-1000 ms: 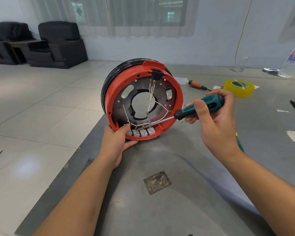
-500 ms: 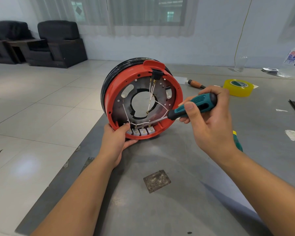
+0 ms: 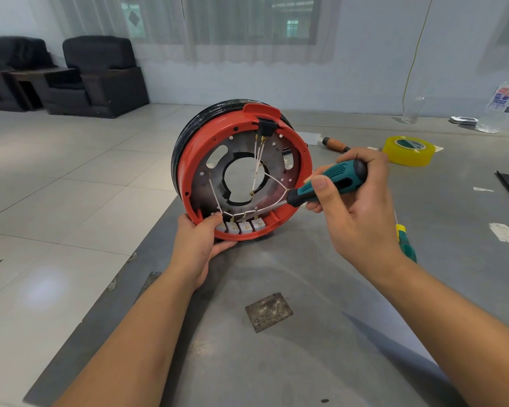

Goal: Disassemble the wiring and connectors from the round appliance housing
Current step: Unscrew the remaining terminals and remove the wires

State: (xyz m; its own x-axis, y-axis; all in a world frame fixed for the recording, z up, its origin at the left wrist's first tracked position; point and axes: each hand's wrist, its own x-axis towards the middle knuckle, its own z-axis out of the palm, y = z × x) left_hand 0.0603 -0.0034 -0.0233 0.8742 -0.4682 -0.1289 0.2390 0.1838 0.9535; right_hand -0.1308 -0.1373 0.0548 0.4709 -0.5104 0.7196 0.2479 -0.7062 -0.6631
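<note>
The round red plastic appliance housing [image 3: 188,171] stands on edge on the grey tabletop [image 3: 276,362]. The left hand [image 3: 199,245] grips its lower rim, thumb inside beside the white block connectors [image 3: 241,226]. The right hand [image 3: 356,212] curls round a teal-and-black screwdriver [image 3: 326,183], its shaft reaching among the thin white wires [image 3: 259,160] toward those connectors.

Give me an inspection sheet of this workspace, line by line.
Surface: grey table, scuffed, small metal plate lying on it.
Job's things: red round housing stands on edge; white wires run to four white connectors.
Clutter: yellow tape roll, wooden-handled tool, plastic bottle.
Grippers: left hand holds housing rim; right hand grips teal screwdriver.
Cables: yellow cord on wall.
Surroundings: black armchairs, curtained window.
</note>
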